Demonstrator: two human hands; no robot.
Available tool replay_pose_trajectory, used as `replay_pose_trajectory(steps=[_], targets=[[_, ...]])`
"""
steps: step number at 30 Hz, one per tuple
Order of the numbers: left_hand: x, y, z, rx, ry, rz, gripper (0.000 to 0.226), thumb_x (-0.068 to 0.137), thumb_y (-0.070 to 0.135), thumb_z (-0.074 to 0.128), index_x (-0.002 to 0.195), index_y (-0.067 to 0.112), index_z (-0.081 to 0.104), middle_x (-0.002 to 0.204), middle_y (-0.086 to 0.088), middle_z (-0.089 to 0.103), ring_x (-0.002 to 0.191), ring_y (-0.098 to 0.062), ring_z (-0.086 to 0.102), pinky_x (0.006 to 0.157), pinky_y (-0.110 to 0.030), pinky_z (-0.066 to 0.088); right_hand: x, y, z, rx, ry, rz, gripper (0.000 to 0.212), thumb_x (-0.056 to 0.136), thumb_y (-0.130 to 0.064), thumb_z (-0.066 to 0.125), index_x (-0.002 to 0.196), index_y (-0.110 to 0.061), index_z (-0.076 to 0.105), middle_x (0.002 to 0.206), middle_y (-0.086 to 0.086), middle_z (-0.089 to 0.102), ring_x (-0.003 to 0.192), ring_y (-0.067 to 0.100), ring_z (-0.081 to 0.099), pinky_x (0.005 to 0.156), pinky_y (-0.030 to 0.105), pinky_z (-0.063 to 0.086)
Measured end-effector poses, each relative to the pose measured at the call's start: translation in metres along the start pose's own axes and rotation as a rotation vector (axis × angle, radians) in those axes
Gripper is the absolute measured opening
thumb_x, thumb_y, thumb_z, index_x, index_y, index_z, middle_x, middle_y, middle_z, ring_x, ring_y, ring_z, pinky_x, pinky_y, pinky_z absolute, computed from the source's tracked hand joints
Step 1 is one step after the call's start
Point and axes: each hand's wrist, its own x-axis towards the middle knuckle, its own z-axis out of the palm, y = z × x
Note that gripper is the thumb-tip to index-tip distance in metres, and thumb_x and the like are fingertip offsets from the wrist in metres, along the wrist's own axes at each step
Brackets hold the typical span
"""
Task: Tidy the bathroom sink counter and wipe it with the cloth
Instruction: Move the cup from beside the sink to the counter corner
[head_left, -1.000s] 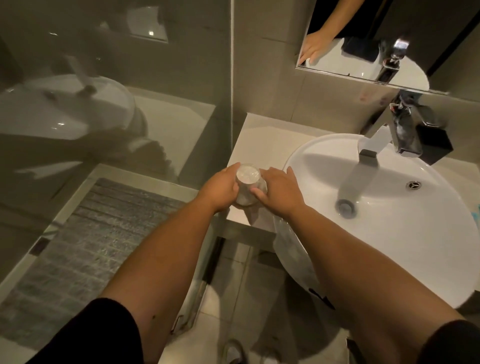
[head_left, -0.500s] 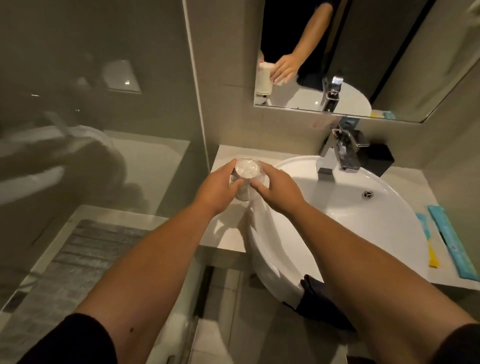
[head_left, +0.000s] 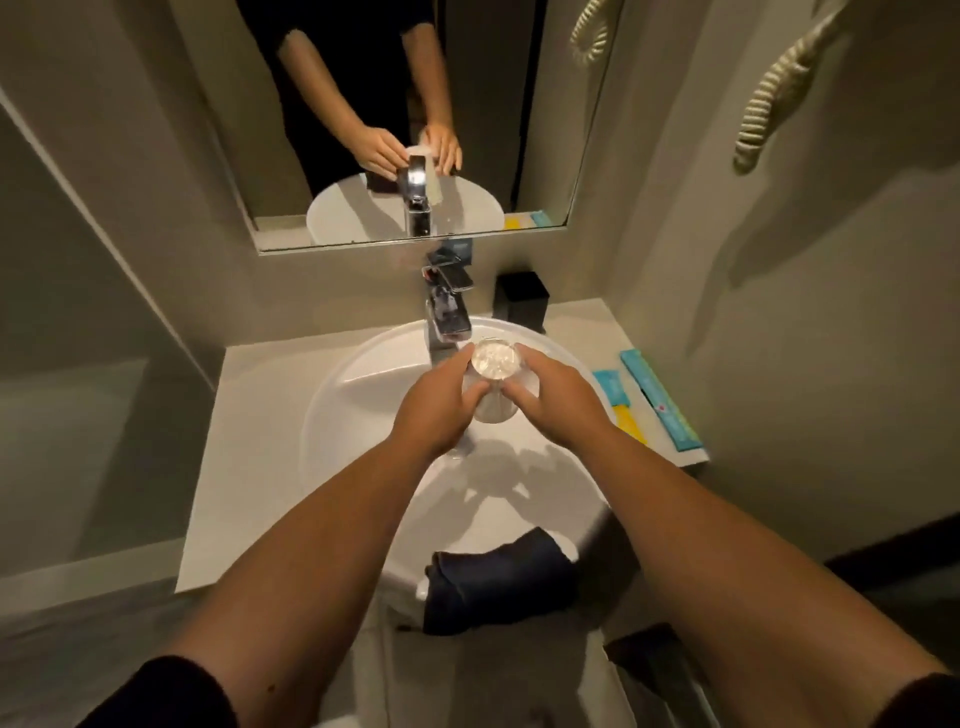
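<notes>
Both grips are closed on one clear glass tumbler (head_left: 493, 382): left hand (head_left: 435, 408) wrapped round its left side, right hand (head_left: 558, 399) round its right, fingers meeting at the front. Tumbler is held above the white basin (head_left: 363, 395), just in front of the chrome tap (head_left: 447, 312), clear of the bowl surface. Dark cloth (head_left: 498, 579) lies folded over the basin's near rim. Bench (head_left: 249, 457) on the right carries teal and yellow sachets (head_left: 657, 402), near the wall. Black box (head_left: 522, 299) stands at the back, right of the tap. Mirror (head_left: 389, 119) above shows both hands on the tumbler.
</notes>
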Motion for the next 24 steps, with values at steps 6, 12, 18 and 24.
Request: replay_pose_trajectory(steps=[6, 12, 18, 24], targets=[[0.049, 0.037, 0.053, -0.055, -0.054, 0.145, 0.038, 0.095, 0.03, 0.053, 0.132, 0.027, 0.047, 0.129, 0.002, 0.06, 0.114, -0.02, 0.055, 0.086, -0.028, 0.04, 0.023, 0.062, -0.045, 0.03, 0.021, 0.037, 0.045, 0.092, -0.042, 0.057, 0.134, -0.029, 0.049, 0.125, -0.001, 0.064, 0.112, 0.022, 0.06, 0.091, 0.034, 0.047], [0.12, 0.053, 0.097, -0.006, -0.071, 0.147, 0.037, 0.095, 0.034, 0.051, 0.131, 0.027, 0.047, 0.125, 0.003, 0.062, 0.109, -0.019, 0.057, 0.086, -0.033, 0.046, 0.081, 0.117, -0.066, 0.016, 0.038, 0.069, 0.044, 0.093, -0.036, 0.058, 0.135, -0.025, 0.05, 0.126, 0.001, 0.064, 0.111, 0.023, 0.059, 0.089, 0.03, 0.045], [0.188, 0.064, 0.136, -0.024, -0.056, 0.095, 0.035, 0.095, 0.036, 0.049, 0.129, 0.029, 0.048, 0.121, 0.004, 0.063, 0.106, -0.017, 0.059, 0.086, -0.034, 0.048, 0.155, 0.167, -0.072, 0.059, -0.022, 0.12, 0.046, 0.093, -0.037, 0.057, 0.137, -0.028, 0.047, 0.127, 0.0, 0.063, 0.112, 0.023, 0.058, 0.095, 0.036, 0.048], [0.236, 0.053, 0.185, -0.055, -0.052, 0.0, 0.037, 0.095, 0.033, 0.05, 0.132, 0.026, 0.046, 0.122, -0.003, 0.063, 0.107, -0.023, 0.059, 0.089, -0.038, 0.048, 0.201, 0.208, -0.058, 0.138, -0.029, 0.18, 0.042, 0.094, -0.031, 0.056, 0.135, -0.03, 0.047, 0.127, -0.001, 0.062, 0.112, 0.019, 0.057, 0.09, 0.027, 0.043]])
